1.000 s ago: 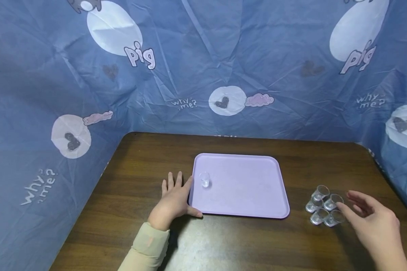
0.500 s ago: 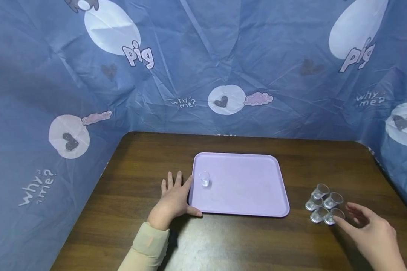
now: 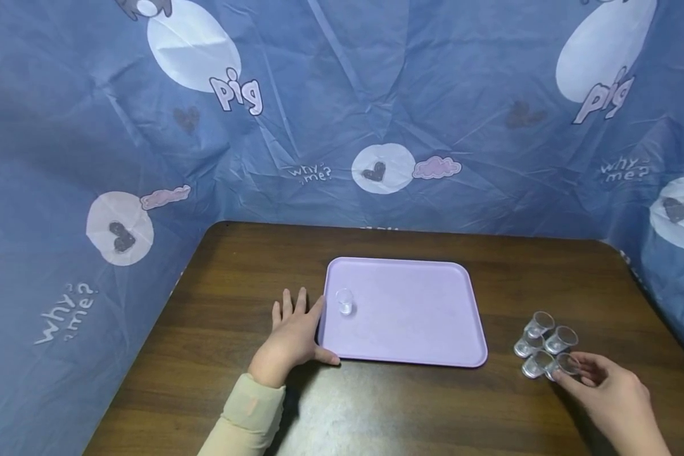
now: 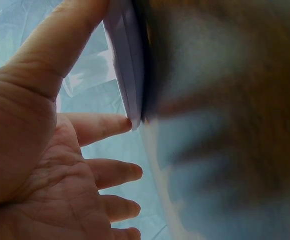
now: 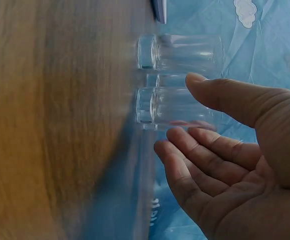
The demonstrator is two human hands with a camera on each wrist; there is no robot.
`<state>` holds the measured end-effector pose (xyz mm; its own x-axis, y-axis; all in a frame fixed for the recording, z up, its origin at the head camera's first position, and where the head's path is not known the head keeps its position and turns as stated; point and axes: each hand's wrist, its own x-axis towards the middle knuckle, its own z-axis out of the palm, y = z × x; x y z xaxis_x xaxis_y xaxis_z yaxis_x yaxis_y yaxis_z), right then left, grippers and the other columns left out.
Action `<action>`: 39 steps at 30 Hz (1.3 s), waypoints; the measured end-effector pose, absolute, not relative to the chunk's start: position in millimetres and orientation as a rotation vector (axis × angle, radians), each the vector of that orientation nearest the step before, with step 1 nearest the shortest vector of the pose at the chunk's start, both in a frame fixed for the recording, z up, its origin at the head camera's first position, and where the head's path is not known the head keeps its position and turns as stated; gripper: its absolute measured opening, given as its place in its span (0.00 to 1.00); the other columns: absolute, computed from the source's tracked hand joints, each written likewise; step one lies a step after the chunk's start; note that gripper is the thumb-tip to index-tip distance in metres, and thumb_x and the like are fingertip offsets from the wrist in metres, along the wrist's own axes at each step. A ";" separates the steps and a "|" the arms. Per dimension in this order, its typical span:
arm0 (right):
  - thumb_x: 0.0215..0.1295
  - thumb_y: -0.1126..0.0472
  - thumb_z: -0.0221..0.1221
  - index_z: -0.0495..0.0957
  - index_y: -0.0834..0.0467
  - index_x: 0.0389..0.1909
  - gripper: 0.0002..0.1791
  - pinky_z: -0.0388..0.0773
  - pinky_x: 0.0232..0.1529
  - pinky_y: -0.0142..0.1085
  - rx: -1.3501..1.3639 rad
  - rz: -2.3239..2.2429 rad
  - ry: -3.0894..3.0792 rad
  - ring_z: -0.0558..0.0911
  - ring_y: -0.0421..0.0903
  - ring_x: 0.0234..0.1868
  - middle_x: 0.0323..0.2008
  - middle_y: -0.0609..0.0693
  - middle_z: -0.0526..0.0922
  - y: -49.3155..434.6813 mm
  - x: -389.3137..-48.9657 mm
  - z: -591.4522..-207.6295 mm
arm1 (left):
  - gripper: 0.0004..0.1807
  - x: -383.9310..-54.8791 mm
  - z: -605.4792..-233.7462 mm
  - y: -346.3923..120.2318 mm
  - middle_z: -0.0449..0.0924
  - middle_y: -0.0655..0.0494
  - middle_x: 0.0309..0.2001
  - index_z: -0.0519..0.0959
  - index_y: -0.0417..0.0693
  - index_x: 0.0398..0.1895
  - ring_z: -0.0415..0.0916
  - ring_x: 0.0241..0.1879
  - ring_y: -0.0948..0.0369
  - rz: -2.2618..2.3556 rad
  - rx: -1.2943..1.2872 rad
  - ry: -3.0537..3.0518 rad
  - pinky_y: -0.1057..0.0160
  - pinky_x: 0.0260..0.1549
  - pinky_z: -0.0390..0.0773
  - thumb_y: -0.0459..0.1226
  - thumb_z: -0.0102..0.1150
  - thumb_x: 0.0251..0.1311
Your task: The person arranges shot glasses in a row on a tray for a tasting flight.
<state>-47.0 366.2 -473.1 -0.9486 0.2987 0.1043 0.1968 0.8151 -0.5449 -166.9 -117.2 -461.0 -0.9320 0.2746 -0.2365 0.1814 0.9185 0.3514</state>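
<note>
My left hand (image 3: pixel 291 345) rests at the near-left corner of a lilac tray (image 3: pixel 410 310), fingers spread along its left edge and thumb at the front edge. In the left wrist view the index fingertip meets the tray rim (image 4: pixel 127 75). One clear shot glass (image 3: pixel 345 304) stands upright on the tray's left part. At the right, my right hand (image 3: pixel 615 392) has its thumb and curled fingers around the nearest-right shot glass (image 3: pixel 569 363) of a tight cluster. In the right wrist view the thumb (image 5: pixel 219 95) overlaps that upright glass (image 5: pixel 164 107), fingertips close beside it.
The other shot glasses (image 3: pixel 538 362) of the cluster stand close against the gripped one, on its left and far side. Brown wooden table (image 3: pixel 410 411) lies under everything. A blue printed cloth (image 3: pixel 296 114) hangs along the back and sides.
My right hand has moved left and toward me, from beside the cluster's far-right glass to the nearest-right one, its fingers closing around it. My left hand and the tray stay put.
</note>
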 end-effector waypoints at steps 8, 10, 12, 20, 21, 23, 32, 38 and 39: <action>0.54 0.56 0.77 0.85 0.69 0.41 0.22 0.68 0.25 0.25 -0.331 0.794 -2.761 0.76 0.30 0.25 0.32 0.58 0.88 363.7 -44.3 -475.9 | 0.70 -166.2 -462.1 -117.6 0.44 0.29 0.77 0.59 0.46 0.80 0.31 0.75 0.29 0.479 0.344 2.801 0.32 0.68 0.36 0.60 0.84 0.30; 0.54 0.55 0.77 0.85 0.70 0.41 0.23 0.68 0.24 0.26 -0.355 0.780 -2.768 0.77 0.31 0.25 0.32 0.58 0.87 364.5 -44.5 -476.5 | 0.70 -166.2 -462.7 -117.5 0.44 0.28 0.77 0.59 0.46 0.80 0.31 0.75 0.29 0.482 0.346 2.800 0.32 0.68 0.36 0.60 0.85 0.30; 0.54 0.55 0.77 0.85 0.70 0.40 0.23 0.68 0.24 0.26 -0.371 0.773 -2.769 0.77 0.32 0.25 0.32 0.59 0.88 365.6 -44.5 -477.0 | 0.71 -166.4 -463.2 -117.2 0.44 0.29 0.77 0.58 0.46 0.80 0.31 0.75 0.29 0.484 0.345 2.799 0.32 0.68 0.36 0.60 0.85 0.30; 0.56 0.52 0.76 0.84 0.67 0.41 0.23 0.68 0.23 0.25 -0.455 0.776 -2.762 0.76 0.29 0.24 0.32 0.57 0.88 369.1 -39.4 -472.1 | 0.71 -167.0 -463.9 -116.4 0.44 0.29 0.77 0.59 0.47 0.80 0.31 0.75 0.29 0.480 0.344 2.805 0.32 0.68 0.36 0.60 0.84 0.30; 0.56 0.51 0.76 0.84 0.67 0.41 0.23 0.69 0.23 0.26 -0.466 0.774 -2.762 0.76 0.29 0.24 0.32 0.57 0.87 369.3 -38.7 -470.4 | 0.71 -166.9 -463.8 -116.3 0.44 0.29 0.77 0.59 0.47 0.80 0.31 0.75 0.29 0.481 0.345 2.806 0.32 0.68 0.36 0.60 0.84 0.30; 0.57 0.50 0.75 0.84 0.68 0.41 0.24 0.68 0.22 0.26 -0.488 0.759 -2.760 0.76 0.30 0.23 0.32 0.57 0.87 369.5 -38.2 -466.3 | 0.71 -166.8 -463.7 -116.1 0.44 0.29 0.77 0.59 0.46 0.80 0.31 0.75 0.29 0.482 0.346 2.807 0.32 0.68 0.37 0.60 0.85 0.30; 0.57 0.52 0.76 0.83 0.71 0.43 0.26 0.68 0.20 0.24 -0.542 0.707 -2.716 0.75 0.29 0.21 0.33 0.62 0.87 369.0 -40.1 -445.9 | 0.71 -166.8 -463.0 -116.3 0.43 0.29 0.77 0.59 0.47 0.80 0.31 0.75 0.29 0.490 0.338 2.806 0.32 0.68 0.36 0.59 0.85 0.30; 0.56 0.52 0.76 0.83 0.70 0.44 0.26 0.67 0.21 0.22 -0.480 0.700 -2.691 0.72 0.24 0.23 0.34 0.62 0.87 364.8 -42.6 -432.7 | 0.70 -167.6 -463.5 -116.5 0.43 0.29 0.78 0.58 0.47 0.80 0.31 0.75 0.30 0.487 0.334 2.800 0.32 0.69 0.36 0.59 0.85 0.30; 0.56 0.52 0.76 0.83 0.70 0.44 0.26 0.67 0.21 0.22 -0.469 0.697 -2.689 0.71 0.23 0.23 0.34 0.62 0.87 363.4 -43.2 -430.4 | 0.70 -167.7 -463.7 -116.4 0.43 0.30 0.78 0.58 0.47 0.80 0.31 0.75 0.30 0.488 0.335 2.799 0.32 0.69 0.36 0.59 0.85 0.30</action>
